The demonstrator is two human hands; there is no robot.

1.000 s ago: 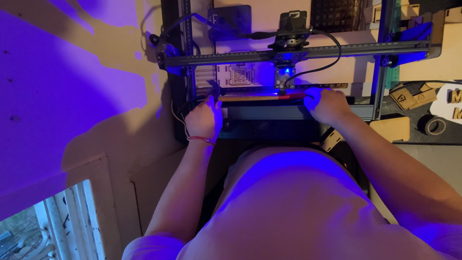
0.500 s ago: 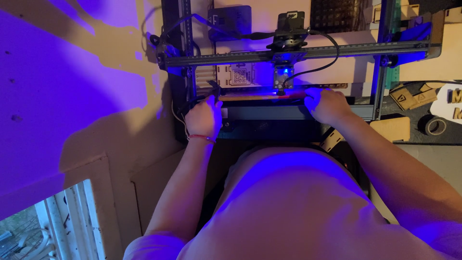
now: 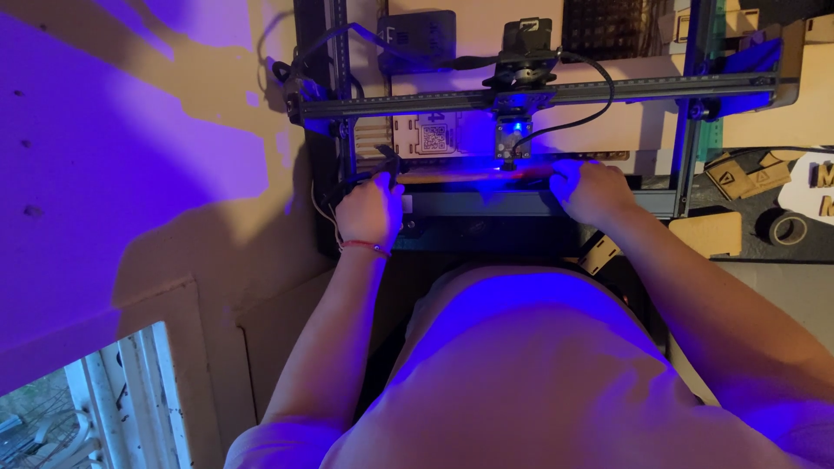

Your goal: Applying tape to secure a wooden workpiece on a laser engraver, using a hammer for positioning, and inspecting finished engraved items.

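A laser engraver with a black frame stands in front of me, its laser head (image 3: 512,130) hanging from the cross rail (image 3: 417,102) and glowing blue. Under the head lies a thin wooden board (image 3: 473,176), lit along its near edge. My left hand (image 3: 369,208), with a red band at the wrist, is closed over the board's left end next to a small black clip (image 3: 387,157). The board's right end is covered by my right hand (image 3: 591,189), fingers curled over it. Both hands rest on the machine's front bar (image 3: 478,204).
A black control box (image 3: 417,39) with cables sits behind the rail. Wooden cut-outs (image 3: 738,174) and a roll of tape (image 3: 786,227) lie at the right. A pale wall fills the left, with a window (image 3: 95,408) at the lower left.
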